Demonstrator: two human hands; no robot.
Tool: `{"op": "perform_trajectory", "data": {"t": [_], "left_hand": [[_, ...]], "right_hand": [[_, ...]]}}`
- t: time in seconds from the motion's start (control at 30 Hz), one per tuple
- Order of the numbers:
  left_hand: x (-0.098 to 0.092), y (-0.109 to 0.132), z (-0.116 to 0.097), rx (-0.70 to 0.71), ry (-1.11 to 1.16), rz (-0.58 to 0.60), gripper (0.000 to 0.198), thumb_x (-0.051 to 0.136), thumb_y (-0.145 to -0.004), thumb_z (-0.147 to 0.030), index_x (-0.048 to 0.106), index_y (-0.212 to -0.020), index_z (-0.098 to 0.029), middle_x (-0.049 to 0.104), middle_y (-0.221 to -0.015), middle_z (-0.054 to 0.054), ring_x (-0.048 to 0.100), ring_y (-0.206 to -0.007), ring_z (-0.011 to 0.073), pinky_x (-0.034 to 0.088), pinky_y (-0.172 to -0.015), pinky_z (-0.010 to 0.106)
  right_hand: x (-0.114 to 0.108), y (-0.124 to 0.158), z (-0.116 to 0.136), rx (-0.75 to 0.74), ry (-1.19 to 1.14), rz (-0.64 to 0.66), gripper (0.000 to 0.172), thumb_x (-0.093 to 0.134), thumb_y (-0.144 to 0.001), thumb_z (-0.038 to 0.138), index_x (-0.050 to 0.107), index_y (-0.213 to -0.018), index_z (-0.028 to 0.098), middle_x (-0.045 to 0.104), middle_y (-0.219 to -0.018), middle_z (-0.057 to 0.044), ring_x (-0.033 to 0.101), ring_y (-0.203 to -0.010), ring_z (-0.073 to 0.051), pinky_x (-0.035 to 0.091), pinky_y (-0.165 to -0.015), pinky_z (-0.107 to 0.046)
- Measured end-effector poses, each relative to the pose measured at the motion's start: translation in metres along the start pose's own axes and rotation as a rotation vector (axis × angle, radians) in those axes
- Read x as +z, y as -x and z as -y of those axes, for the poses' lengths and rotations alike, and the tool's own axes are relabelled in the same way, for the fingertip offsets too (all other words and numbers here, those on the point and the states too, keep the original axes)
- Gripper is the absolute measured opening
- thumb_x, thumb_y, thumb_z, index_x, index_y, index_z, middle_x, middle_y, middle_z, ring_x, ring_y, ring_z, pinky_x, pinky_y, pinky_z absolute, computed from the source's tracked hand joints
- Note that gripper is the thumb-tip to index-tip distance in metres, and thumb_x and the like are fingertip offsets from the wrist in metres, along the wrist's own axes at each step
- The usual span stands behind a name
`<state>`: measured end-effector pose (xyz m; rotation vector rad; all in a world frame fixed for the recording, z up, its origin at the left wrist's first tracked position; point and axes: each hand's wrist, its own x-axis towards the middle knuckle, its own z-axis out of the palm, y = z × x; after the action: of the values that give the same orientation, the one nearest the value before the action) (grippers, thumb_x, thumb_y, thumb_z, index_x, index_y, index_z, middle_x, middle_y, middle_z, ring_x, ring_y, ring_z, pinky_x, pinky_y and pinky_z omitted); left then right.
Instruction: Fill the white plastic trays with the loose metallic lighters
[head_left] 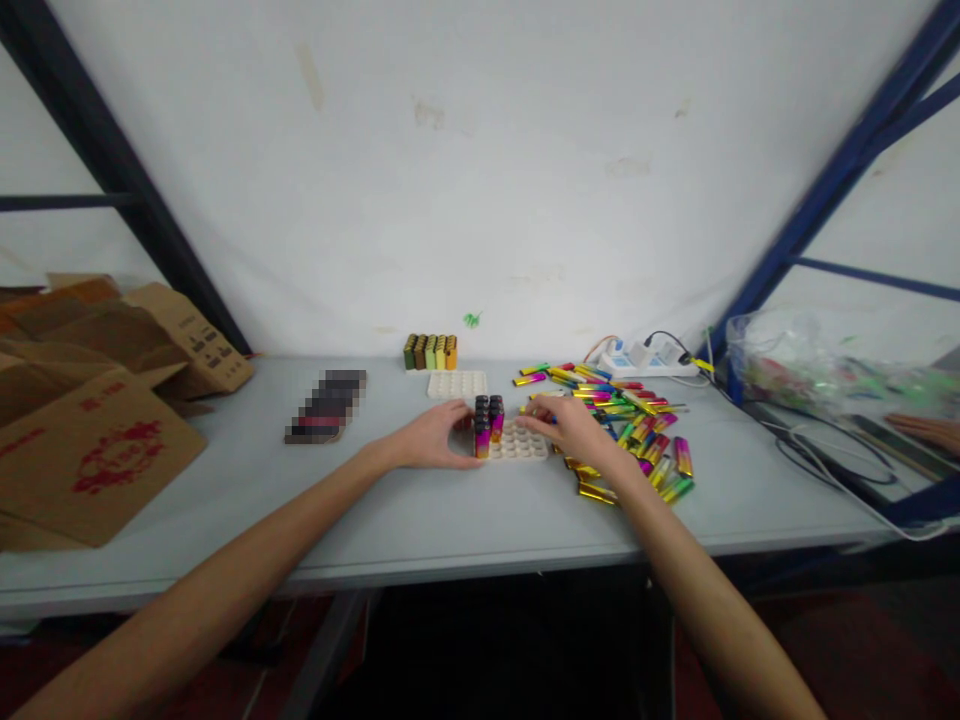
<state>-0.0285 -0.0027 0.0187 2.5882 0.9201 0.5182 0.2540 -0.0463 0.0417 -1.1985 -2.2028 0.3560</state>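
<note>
From my remote seat I find the shiny purple-and-pink lighters with black tops (484, 441) upright in the left end of a white, pocketed tray (529, 441) on the grey table (420, 520). The left hand (433, 435) arches thumb and fingers apart around that end; whether they press on it, I cannot tell. The right hand (568, 425) curls its fingers near the other end; I cannot tell if they pinch anything. I judge each lighter light, stiff and slippery, best held by its sides below the top. I count two trays, with a second white tray (457, 384) behind; the standing lighters, roughly seven, and the loose heap of metallic-coloured lighters (660, 447) overlap too much for sure counts
</note>
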Motion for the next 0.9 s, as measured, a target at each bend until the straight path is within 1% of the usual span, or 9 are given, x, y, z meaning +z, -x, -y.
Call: {"op": "perform_trajectory", "data": {"t": [0.1, 0.2, 0.3, 0.37, 0.43, 0.5, 0.6, 0.73, 0.9], "left_hand": [[-0.001, 0.0, 0.0, -0.009, 0.0, 0.0, 0.059, 0.079, -0.073, -0.061, 0.064, -0.109, -0.017, 0.067, -0.107, 0.01, 0.065, -0.095, 0.0289, 0.053, -0.087, 0.04], [-0.001, 0.0, 0.002, 0.003, -0.03, 0.002, 0.061, 0.079, -0.073, -0.063, 0.064, -0.108, -0.016, 0.066, -0.107, 0.011, 0.065, -0.096, 0.0295, 0.054, -0.089, 0.041], [0.0, 0.0, 0.004, 0.006, -0.056, -0.003, 0.064, 0.079, -0.073, -0.066, 0.064, -0.109, -0.016, 0.067, -0.11, 0.012, 0.065, -0.1, 0.0312, 0.054, -0.092, 0.042], [0.0, 0.0, 0.003, 0.005, -0.058, -0.013, 0.063, 0.079, -0.073, -0.065, 0.065, -0.11, -0.016, 0.067, -0.111, 0.012, 0.065, -0.102, 0.0319, 0.054, -0.094, 0.042], [0.0, 0.0, 0.002, 0.004, -0.054, -0.018, 0.06, 0.079, -0.073, -0.063, 0.065, -0.11, -0.017, 0.068, -0.111, 0.011, 0.066, -0.102, 0.0321, 0.054, -0.094, 0.043], [-0.001, 0.001, 0.0, 0.006, -0.053, -0.009, 0.06, 0.078, -0.074, -0.063, 0.065, -0.11, -0.017, 0.068, -0.11, 0.011, 0.066, -0.101, 0.032, 0.055, -0.093, 0.043], [-0.002, 0.001, -0.001, -0.009, -0.065, -0.001, 0.059, 0.077, -0.074, -0.063, 0.065, -0.109, -0.017, 0.068, -0.111, 0.012, 0.066, -0.103, 0.033, 0.055, -0.093, 0.043], [-0.002, 0.001, 0.0, -0.039, -0.077, 0.015, 0.059, 0.077, -0.074, -0.064, 0.065, -0.108, -0.017, 0.068, -0.114, 0.013, 0.067, -0.106, 0.0346, 0.055, -0.093, 0.044], [-0.001, 0.002, 0.001, -0.022, -0.056, -0.016, 0.06, 0.078, -0.072, -0.063, 0.066, -0.111, -0.019, 0.069, -0.114, 0.011, 0.067, -0.106, 0.0337, 0.054, -0.095, 0.043]], "right_hand": [[-0.037, 0.006, -0.012, 0.081, 0.068, -0.089, 0.036, 0.058, -0.101, 0.05, 0.074, -0.091, 0.02, 0.075, -0.083, -0.006, 0.063, -0.07, -0.019, 0.043, -0.067, -0.029], [-0.077, 0.018, -0.032, 0.183, 0.211, -0.173, 0.032, 0.058, -0.101, 0.044, 0.076, -0.096, 0.018, 0.077, -0.084, -0.008, 0.067, -0.073, -0.022, 0.045, -0.07, -0.031], [-0.108, 0.034, -0.056, 0.312, 0.375, -0.175, 0.024, 0.061, -0.098, 0.035, 0.078, -0.099, 0.018, 0.08, -0.09, -0.009, 0.071, -0.078, -0.023, 0.048, -0.074, -0.031], [-0.118, 0.043, -0.073, 0.371, 0.455, -0.155, 0.022, 0.063, -0.097, 0.032, 0.08, -0.099, 0.018, 0.081, -0.097, -0.01, 0.073, -0.084, -0.025, 0.05, -0.079, -0.032], [-0.121, 0.049, -0.089, 0.407, 0.484, -0.087, 0.023, 0.063, -0.096, 0.03, 0.081, -0.104, 0.018, 0.081, -0.105, -0.011, 0.074, -0.091, -0.026, 0.052, -0.084, -0.034], [-0.119, 0.052, -0.103, 0.41, 0.479, 0.0, 0.025, 0.063, -0.096, 0.027, 0.08, -0.112, 0.019, 0.08, -0.114, -0.011, 0.074, -0.099, -0.027, 0.053, -0.088, -0.034], [-0.11, 0.05, -0.116, 0.342, 0.459, 0.083, 0.026, 0.067, -0.093, 0.026, 0.081, -0.114, 0.021, 0.078, -0.122, -0.01, 0.073, -0.109, -0.028, 0.054, -0.095, -0.035], [-0.1, 0.046, -0.123, 0.276, 0.419, 0.146, 0.021, 0.069, -0.092, 0.027, 0.083, -0.106, 0.022, 0.079, -0.117, -0.01, 0.073, -0.107, -0.03, 0.054, -0.097, -0.037], [-0.093, 0.043, -0.129, 0.29, 0.398, 0.155, 0.023, 0.067, -0.093, 0.026, 0.082, -0.11, 0.022, 0.078, -0.12, -0.009, 0.072, -0.109, -0.029, 0.053, -0.099, -0.038]]}}
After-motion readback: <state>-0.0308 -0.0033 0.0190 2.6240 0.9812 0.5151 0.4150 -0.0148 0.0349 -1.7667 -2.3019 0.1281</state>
